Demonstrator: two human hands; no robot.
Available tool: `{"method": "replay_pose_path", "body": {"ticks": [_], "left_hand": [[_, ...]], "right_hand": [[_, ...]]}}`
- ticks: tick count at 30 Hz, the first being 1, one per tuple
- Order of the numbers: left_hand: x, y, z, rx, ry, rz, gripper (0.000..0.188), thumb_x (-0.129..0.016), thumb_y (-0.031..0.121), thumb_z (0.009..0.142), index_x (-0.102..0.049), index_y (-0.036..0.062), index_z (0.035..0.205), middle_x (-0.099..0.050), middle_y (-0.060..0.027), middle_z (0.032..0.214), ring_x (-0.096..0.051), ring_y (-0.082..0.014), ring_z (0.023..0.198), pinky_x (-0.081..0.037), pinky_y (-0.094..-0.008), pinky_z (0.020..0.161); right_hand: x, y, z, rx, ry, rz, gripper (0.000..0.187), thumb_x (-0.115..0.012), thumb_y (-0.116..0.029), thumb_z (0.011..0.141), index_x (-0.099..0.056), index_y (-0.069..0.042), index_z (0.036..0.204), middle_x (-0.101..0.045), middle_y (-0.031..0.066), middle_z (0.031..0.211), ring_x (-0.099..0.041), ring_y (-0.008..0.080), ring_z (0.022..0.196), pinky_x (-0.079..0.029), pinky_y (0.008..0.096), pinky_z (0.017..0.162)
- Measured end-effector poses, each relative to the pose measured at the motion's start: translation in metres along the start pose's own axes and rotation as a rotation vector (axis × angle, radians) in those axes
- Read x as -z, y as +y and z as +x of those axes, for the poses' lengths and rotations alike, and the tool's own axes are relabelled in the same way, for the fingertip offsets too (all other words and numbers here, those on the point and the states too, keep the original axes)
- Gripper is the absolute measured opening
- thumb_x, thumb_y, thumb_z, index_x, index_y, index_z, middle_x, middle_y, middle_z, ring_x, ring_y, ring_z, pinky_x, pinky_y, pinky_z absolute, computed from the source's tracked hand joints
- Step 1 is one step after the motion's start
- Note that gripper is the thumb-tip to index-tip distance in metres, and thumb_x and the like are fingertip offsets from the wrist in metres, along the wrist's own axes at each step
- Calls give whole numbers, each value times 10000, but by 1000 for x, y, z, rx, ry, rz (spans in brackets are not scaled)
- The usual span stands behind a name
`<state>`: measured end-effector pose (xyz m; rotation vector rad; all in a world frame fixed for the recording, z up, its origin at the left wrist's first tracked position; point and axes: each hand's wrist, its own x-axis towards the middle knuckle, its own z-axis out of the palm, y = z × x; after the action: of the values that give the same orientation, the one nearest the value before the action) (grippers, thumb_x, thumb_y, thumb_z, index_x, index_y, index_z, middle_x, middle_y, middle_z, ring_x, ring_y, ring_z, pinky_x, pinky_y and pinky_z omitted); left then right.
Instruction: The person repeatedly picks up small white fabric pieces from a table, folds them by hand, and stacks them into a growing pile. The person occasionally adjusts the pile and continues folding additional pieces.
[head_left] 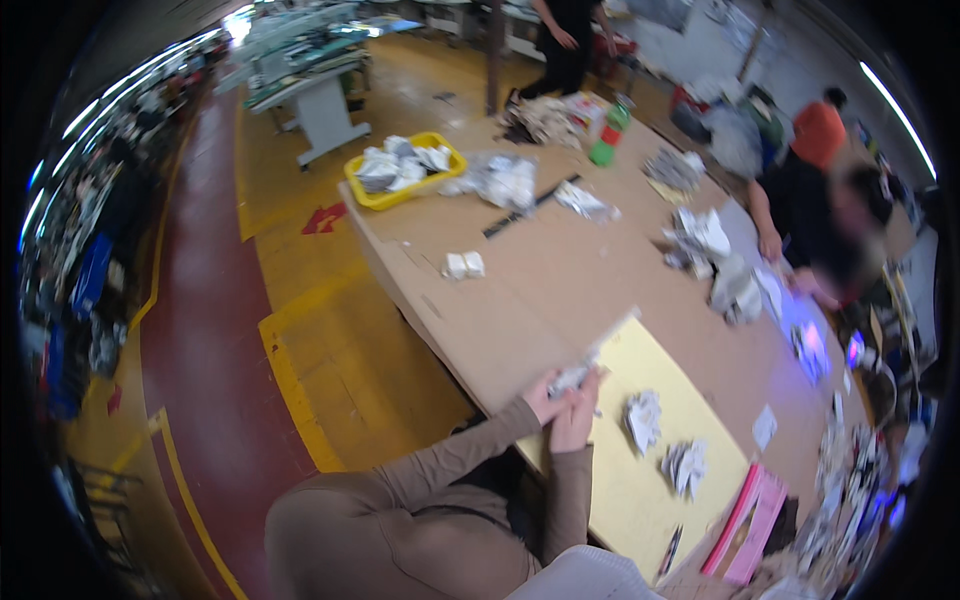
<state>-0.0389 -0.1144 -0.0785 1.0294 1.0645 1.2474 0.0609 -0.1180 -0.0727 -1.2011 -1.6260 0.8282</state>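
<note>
The person's left hand (544, 398) and right hand (574, 418) are close together, and both have their fingers closed on a small grey-white bundle (568, 380). It looks like soft cloth, but it is too blurry to be sure. The bundle is between the two hands, just over the near left edge of a pale yellow board (692, 388).

The step in hand seems to be working the bundle with the fingers, perhaps folding or tidying it. The next move calls for a soft, steady grip from both hands, so no loose bit slips out.

Two crumpled bundles (643, 420) sit on the board, near each other but apart. A thin dark tool (670, 550) lies at the board's near end, with a pink box (748, 525) beside it.

The board lies on a big tan surface (540, 310). Farther off on it are a small white pack (463, 265), a black strip (530, 207), a green bottle (612, 130) and a yellow basket (420, 188) full of grey and white bundles. Across the surface, a co-worker (815, 205) leans in near a purple glow (812, 350). The floor (205, 300) is red and yellow.
</note>
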Motion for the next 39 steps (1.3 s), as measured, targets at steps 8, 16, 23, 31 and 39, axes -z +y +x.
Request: {"method": "replay_pose_path", "body": {"ticks": [8, 16, 23, 31, 39], "left_hand": [[22, -7, 7, 161, 162, -416, 269, -646, 82, 857, -587, -24, 1097, -643, -91, 1026, -625, -144, 886, -520, -282, 755], [42, 18, 3, 259, 172, -477, 326, -583, 64, 872, -531, -17, 1184, -628, -120, 1048, -645, -232, 925, -539, -353, 789], [64, 21, 2, 235, 308, -623, 350, -595, 45, 860, -506, -15, 1194, -617, -131, 1046, -648, -250, 896, -562, -383, 737], [52, 19, 11, 206, 361, -731, 316, -620, 26, 846, -537, -12, 1149, -619, -112, 1042, -645, -224, 901, -556, -356, 714], [34, 38, 1, 158, 380, -607, 265, -639, 55, 844, -574, -18, 1090, -639, -94, 975, -650, -192, 853, -547, -326, 719]], "right_hand": [[8, -14, -4, 4, -39, 192, 461, -508, -28, 860, -472, 31, 1316, -318, 231, 1462, -288, 338, 1373, -248, 369, 1105], [15, -10, 1, 5, 293, -216, 389, -547, -67, 882, -522, 5, 1264, -485, 199, 1323, -448, 328, 1236, -335, 388, 1045], [13, -21, 2, -73, 80, -475, 472, -636, -2, 778, -532, -3, 1238, -578, 155, 1116, -535, 301, 1055, -413, 356, 949], [2, -22, -25, -237, 52, 545, 212, -634, -35, 857, -623, 18, 1062, -600, 50, 1000, -570, 122, 925, -457, 252, 807], [27, -36, -30, -392, -55, 445, 212, -647, -52, 856, -637, 38, 1048, -637, 26, 919, -562, 71, 804, -450, 215, 723]]}}
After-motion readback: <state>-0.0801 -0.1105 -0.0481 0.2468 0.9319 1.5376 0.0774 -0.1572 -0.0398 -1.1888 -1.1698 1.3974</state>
